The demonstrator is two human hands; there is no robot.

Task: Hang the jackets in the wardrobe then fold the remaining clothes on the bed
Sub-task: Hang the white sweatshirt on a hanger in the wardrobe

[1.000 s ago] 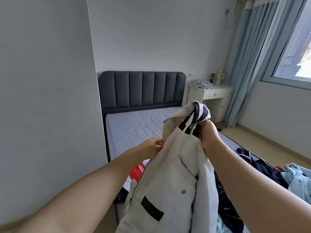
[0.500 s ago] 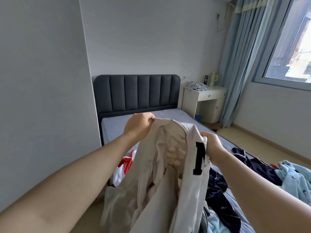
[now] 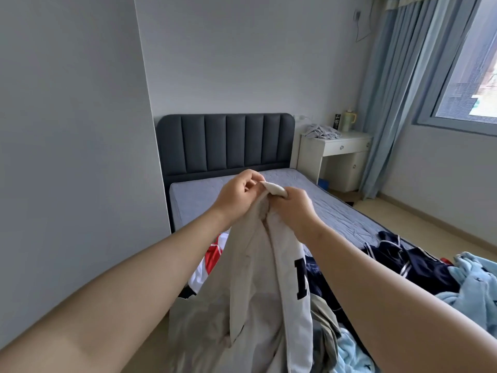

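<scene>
A cream jacket (image 3: 258, 297) with a dark letter patch hangs in front of me over the foot of the bed (image 3: 317, 203). My left hand (image 3: 238, 195) and my right hand (image 3: 294, 208) pinch its top edge close together, holding it up. Under it on the mattress lie a red and white garment (image 3: 208, 262), a navy garment with white stripes (image 3: 411, 262) and light blue clothes (image 3: 473, 286). No wardrobe is in view.
A grey wall panel (image 3: 80, 157) stands close on the left beside the dark padded headboard (image 3: 226, 144). A white nightstand (image 3: 336, 160) with crumpled cloth and a jug stands right of the bed. Blue curtains (image 3: 390, 103) and a window are at the right.
My hands came together at the top of the jacket and lifted it. The right hand shifted from the dark collar to the cream edge; the view tilted slightly.
</scene>
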